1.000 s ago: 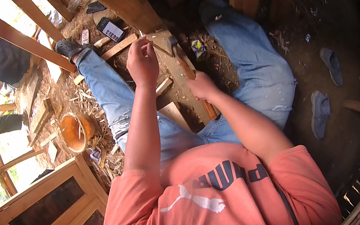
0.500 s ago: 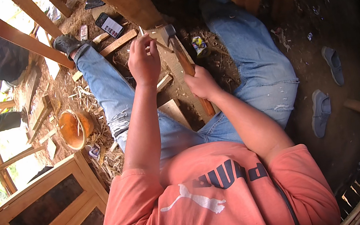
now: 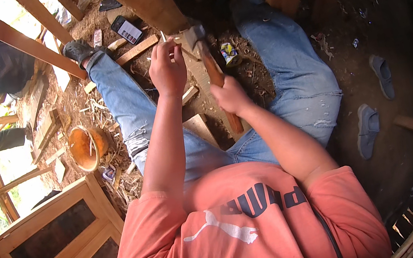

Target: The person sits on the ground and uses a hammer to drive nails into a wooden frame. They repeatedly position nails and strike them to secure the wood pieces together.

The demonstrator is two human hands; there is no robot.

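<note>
Between my outstretched legs, my right hand (image 3: 231,95) is wrapped round the wooden handle of a hammer (image 3: 213,67). Its grey metal head, slightly blurred, is over the far end of a wooden plank (image 3: 203,86). To the left of the hammer head, my left hand (image 3: 168,74) has its fingers bent together in a pinch. A thin pale stick (image 3: 163,36) shows at the fingertips; the grip itself is partly hidden by the back of the hand. A wooden post (image 3: 151,6) rises just beyond that hand.
A phone (image 3: 126,30) lies beyond my left leg, near wood offcuts (image 3: 137,49). A crumpled can (image 3: 230,54) sits right of the hammer. On the left are an orange bucket (image 3: 80,151), a framed wooden panel (image 3: 59,232) and another person (image 3: 2,68). Grey shoes (image 3: 368,131) lie right.
The hammer head has shifted slightly and turned, and it is now blurred. My left hand has moved a little to the right, its fingers drawn closer together. My legs have stayed put.
</note>
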